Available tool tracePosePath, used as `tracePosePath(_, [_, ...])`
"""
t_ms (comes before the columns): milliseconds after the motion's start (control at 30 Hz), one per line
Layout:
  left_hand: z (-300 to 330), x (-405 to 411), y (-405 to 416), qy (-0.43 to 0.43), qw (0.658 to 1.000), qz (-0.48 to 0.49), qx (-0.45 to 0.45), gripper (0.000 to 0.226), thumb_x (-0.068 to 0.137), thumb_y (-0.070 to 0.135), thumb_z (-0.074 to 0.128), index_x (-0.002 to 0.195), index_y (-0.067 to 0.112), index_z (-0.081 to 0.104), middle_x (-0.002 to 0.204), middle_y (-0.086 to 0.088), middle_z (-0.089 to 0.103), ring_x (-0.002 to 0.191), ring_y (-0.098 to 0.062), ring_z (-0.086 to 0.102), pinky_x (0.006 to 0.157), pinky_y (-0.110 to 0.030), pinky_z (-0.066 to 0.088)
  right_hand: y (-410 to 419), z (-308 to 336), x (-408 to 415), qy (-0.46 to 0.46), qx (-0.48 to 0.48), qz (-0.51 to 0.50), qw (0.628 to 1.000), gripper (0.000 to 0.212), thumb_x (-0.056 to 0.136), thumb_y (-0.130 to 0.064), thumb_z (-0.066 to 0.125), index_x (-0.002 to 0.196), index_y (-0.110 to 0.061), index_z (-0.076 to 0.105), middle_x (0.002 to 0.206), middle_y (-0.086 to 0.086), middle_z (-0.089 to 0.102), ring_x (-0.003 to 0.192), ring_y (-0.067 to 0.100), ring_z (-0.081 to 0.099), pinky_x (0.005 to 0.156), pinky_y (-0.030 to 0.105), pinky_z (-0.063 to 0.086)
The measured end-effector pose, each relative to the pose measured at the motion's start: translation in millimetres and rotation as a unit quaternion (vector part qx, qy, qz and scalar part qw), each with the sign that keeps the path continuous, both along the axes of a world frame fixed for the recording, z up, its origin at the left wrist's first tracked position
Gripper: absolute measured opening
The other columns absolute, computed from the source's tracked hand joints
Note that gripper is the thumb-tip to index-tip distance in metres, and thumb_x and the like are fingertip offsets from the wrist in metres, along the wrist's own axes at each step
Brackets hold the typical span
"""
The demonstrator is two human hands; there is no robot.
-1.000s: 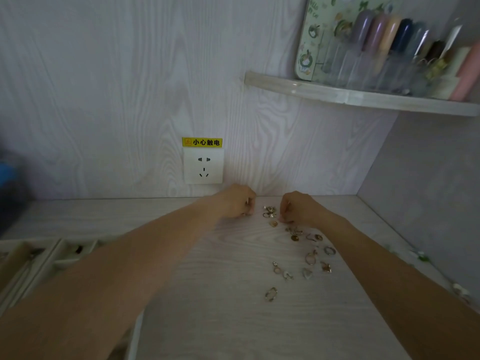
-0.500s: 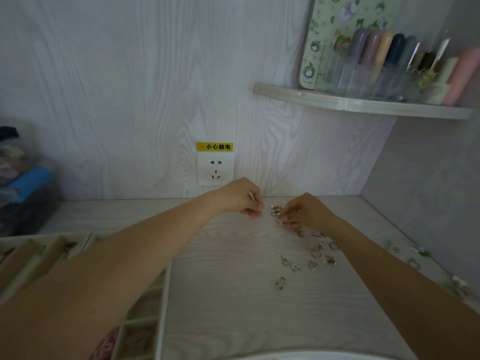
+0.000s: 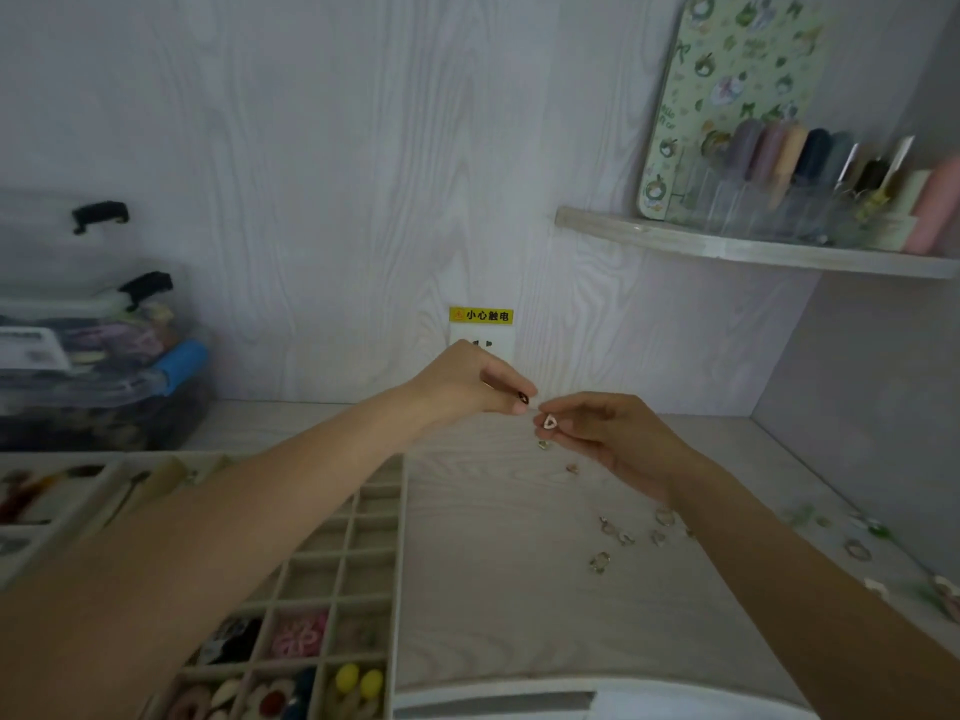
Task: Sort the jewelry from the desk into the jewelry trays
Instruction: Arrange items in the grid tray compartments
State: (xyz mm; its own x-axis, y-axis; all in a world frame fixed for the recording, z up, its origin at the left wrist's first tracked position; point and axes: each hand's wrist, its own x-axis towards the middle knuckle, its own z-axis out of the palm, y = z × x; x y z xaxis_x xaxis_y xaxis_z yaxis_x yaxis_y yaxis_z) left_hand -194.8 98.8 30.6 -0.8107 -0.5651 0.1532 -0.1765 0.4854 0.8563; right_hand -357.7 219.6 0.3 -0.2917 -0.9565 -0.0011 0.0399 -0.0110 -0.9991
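Pinching is being done by both hands, raised above the far middle of the desk [image 3: 493,589], fingertips almost meeting. A small white triangular earring [image 3: 550,421] is being held narrowly between thumb and fingertips of the right hand [image 3: 613,439]. A small dark piece [image 3: 523,398] is being held at the fingertips of the left hand [image 3: 467,389]; what kind of piece cannot be told.

The compartment tray [image 3: 400,537] is lying near-left of both grips, its long axis running near to far, so the coming move is probably going down and left. The left hand is sitting nearer the tray. Its far cells are looking unfilled, near ones holding colored pieces.

More loose rings [image 3: 623,535] are lying scattered on the desk under and near-right of the right forearm. 2 small pieces [image 3: 544,444] are lying just below the right hand. Nothing is standing between the hands and the tray. A socket [image 3: 493,345] is partly hidden behind the left hand.
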Motion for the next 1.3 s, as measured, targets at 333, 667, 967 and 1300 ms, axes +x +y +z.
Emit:
tracePosePath(333, [-7,100,6,0.009,0.996,0.080,-0.047,0.023,0.075,0.003,0.075,0.088,0.021,0.073,0.088,-0.001,0.073,0.084,-0.006,0.068,0.090,-0.025,0.052,-20,21,93,0.099,0.031,0.060,0.993,0.013,0.085,-0.002,0.063,0.097,-0.002,0.069,0.075,0.004,0.065,0.066,0.010,0.062,0.061,0.015,0.049])
tracePosePath(667, [-7,196,-11,-0.012,0.991,0.128,-0.042,0.029,0.073,0.005,0.077,0.097,0.012,0.065,0.083,-0.001,0.072,0.076,-0.003,0.068,0.078,-0.015,0.051,-60,16,189,0.152,0.038,0.136,0.978,0.008,0.086,-0.005,0.063,0.093,-0.005,0.067,0.077,0.008,0.066,0.063,0.010,0.061,0.055,0.013,0.047])
tracePosePath(967, [-21,213,-29,-0.053,0.986,0.123,-0.097,0.018,0.076,0.008,0.074,0.094,0.011,0.075,0.085,0.002,0.073,0.077,0.000,0.066,0.078,-0.011,0.050,-91,6,219,0.219,0.059,0.111,0.968,0.005,0.082,-0.004,0.069,0.078,-0.005,0.065,0.073,0.010,0.067,0.055,0.004,0.064,0.054,0.012,0.050])
tracePosePath(1300, [-37,195,-37,-0.142,0.964,0.176,-0.138,0.016,0.078,0.013,0.073,0.094,0.010,0.075,0.090,0.000,0.071,0.083,-0.008,0.064,0.083,-0.022,0.050,-108,-15,199,0.440,0.090,0.044,0.893,0.008,0.082,-0.015,0.069,0.086,-0.009,0.070,0.069,0.001,0.065,0.057,0.005,0.058,0.051,0.009,0.042])
